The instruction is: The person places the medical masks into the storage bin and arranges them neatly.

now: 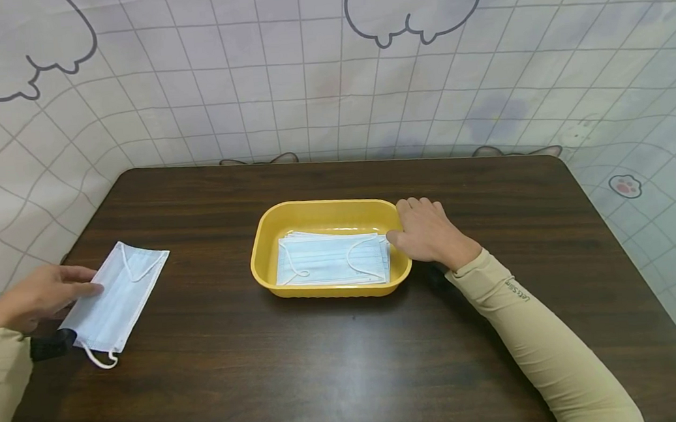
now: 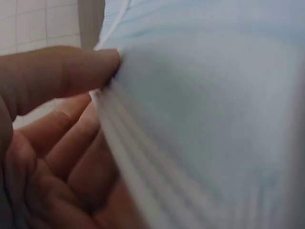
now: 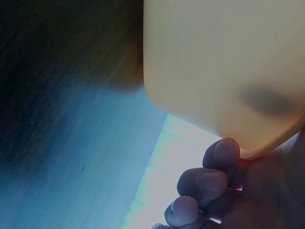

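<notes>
At the left of the table, my left hand (image 1: pixel 40 296) pinches a pale blue face mask (image 1: pixel 121 295) by its left edge. The mask hangs tilted, one white ear loop dangling at its lower end. In the left wrist view the thumb lies on the face of the mask (image 2: pixel 200 95), the other fingers partly behind it. My right hand (image 1: pixel 430 231) grips the right rim of a yellow plastic tray (image 1: pixel 326 291). Its curled fingertips show outside the tray wall (image 3: pixel 214 57) in the right wrist view. Several stacked face masks (image 1: pixel 326 261) lie flat inside the tray.
The tray stands near the middle of a dark brown wooden table (image 1: pixel 325 369). Behind and beside the table hangs a white grid-patterned cloth (image 1: pixel 319 108) with cartoon outlines. The table's rounded far corners show at the back.
</notes>
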The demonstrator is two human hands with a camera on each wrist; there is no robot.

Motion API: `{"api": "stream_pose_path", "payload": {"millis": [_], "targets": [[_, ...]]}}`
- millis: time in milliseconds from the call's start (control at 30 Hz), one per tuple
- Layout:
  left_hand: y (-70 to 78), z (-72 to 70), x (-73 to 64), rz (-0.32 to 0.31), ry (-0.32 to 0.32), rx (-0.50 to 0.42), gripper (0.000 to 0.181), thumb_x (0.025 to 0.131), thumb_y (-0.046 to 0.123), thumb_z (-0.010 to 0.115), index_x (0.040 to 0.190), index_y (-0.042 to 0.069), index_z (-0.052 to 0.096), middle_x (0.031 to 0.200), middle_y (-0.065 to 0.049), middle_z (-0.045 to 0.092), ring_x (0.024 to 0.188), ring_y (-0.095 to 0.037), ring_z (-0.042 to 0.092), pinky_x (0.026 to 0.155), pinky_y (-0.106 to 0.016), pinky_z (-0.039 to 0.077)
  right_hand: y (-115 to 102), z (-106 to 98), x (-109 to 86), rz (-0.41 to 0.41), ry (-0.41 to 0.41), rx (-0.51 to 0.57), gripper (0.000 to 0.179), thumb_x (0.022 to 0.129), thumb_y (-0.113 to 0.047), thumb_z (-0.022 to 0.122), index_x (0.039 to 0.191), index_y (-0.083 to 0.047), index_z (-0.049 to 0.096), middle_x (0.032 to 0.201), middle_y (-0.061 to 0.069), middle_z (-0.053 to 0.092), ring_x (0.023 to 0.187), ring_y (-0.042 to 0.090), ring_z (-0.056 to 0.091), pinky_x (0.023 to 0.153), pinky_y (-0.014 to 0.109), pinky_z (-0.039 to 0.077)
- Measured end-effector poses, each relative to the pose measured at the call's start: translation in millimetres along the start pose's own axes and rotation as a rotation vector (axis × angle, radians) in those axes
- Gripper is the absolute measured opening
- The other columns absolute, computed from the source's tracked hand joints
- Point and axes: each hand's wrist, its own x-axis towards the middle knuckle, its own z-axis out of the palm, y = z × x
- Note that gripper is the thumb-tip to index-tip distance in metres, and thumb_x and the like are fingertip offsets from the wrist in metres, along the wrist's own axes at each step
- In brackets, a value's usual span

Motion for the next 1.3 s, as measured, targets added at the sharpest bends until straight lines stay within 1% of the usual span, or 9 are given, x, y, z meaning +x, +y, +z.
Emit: {"api": "stream_pose_path", "payload": {"millis": [100,200,433,700,867,1067,1167,1233,1300], "targets": [[-1.8,1.5,1.2,0.023,-0.028,-0.042,0.066,0.102,0.018,0.06,0.144,-0.024,0.031,0.111,-0.023,0.07,0.092,-0.019,0.071,0.081,-0.044,0.062,-0.4,-0.3,-0.2,-0.003,0.001,0.0,0.039,0.095,-0.034,0.048,0.114,0.0,0.053,0.095,0.01,0.053,0.094,0.031,0.047,0.085,0.043,0.033],[-1.3,2.6,1.3,0.032,-0.038,-0.068,0.065,0.103,0.017,0.06,0.144,-0.023,0.03,0.111,-0.016,0.07,0.092,-0.015,0.07,0.08,-0.041,0.062,-0.9,-0.7,-0.4,-0.004,0.001,0.0,0.037,0.095,-0.033,0.048,0.113,-0.001,0.053,0.094,0.01,0.052,0.094,0.031,0.047,0.085,0.043,0.033],[1.2,7.0,0.8,0.069,-0.02,-0.136,0.063,0.105,0.017,0.057,0.146,-0.021,0.029,0.104,0.002,0.069,0.087,-0.004,0.068,0.076,-0.031,0.061,-1.1,-0.7,-0.3,-0.001,-0.004,-0.002,0.035,0.095,-0.034,0.047,0.11,-0.002,0.052,0.093,0.01,0.052,0.092,0.031,0.046,0.083,0.041,0.031],[2.7,15.3,3.3,0.141,0.023,-0.209,0.062,0.106,0.019,0.057,0.147,-0.019,0.029,0.091,0.023,0.066,0.083,-0.002,0.068,0.073,-0.03,0.061,-1.8,-1.1,-0.3,0.003,-0.005,0.001,0.037,0.096,-0.034,0.048,0.112,-0.002,0.052,0.094,0.011,0.052,0.092,0.031,0.046,0.084,0.042,0.032],[5.8,19.8,4.9,0.173,0.066,-0.234,0.056,0.106,0.019,0.057,0.143,-0.016,0.034,0.089,0.024,0.066,0.081,-0.002,0.068,0.07,-0.031,0.06,-1.4,-0.6,0.1,0.007,-0.008,-0.001,0.037,0.096,-0.034,0.048,0.113,-0.002,0.052,0.095,0.011,0.052,0.093,0.032,0.047,0.084,0.042,0.032],[12.4,21.1,7.6,0.2,0.108,-0.214,0.058,0.106,0.023,0.057,0.145,-0.014,0.035,0.091,0.025,0.064,0.081,0.0,0.066,0.069,-0.03,0.059,-0.7,0.3,0.8,0.006,-0.01,-0.003,0.039,0.096,-0.034,0.047,0.115,-0.001,0.053,0.095,0.011,0.053,0.092,0.031,0.047,0.083,0.041,0.032],[17.5,20.5,9.0,0.219,0.12,-0.248,0.045,0.106,0.021,0.058,0.139,-0.006,0.044,0.09,0.023,0.066,0.081,0.0,0.067,0.069,-0.028,0.06,-0.6,0.3,0.8,0.004,-0.006,-0.006,0.038,0.095,-0.034,0.048,0.114,-0.001,0.053,0.094,0.01,0.053,0.091,0.031,0.047,0.083,0.041,0.032],[21.2,19.9,10.0,0.236,0.122,-0.275,0.029,0.105,0.02,0.059,0.131,0.007,0.052,0.09,0.023,0.067,0.081,0.0,0.068,0.069,-0.027,0.059,-0.5,0.2,0.9,0.002,-0.004,-0.005,0.038,0.095,-0.034,0.048,0.113,-0.002,0.053,0.093,0.01,0.052,0.091,0.031,0.047,0.083,0.041,0.033],[25.4,19.1,10.9,0.25,0.126,-0.303,0.017,0.105,0.017,0.059,0.121,0.02,0.055,0.089,0.022,0.069,0.08,-0.001,0.068,0.068,-0.027,0.06,-0.4,0.2,0.9,0.001,-0.003,-0.004,0.038,0.095,-0.034,0.048,0.113,-0.002,0.053,0.093,0.01,0.052,0.091,0.031,0.047,0.083,0.041,0.033]]}}
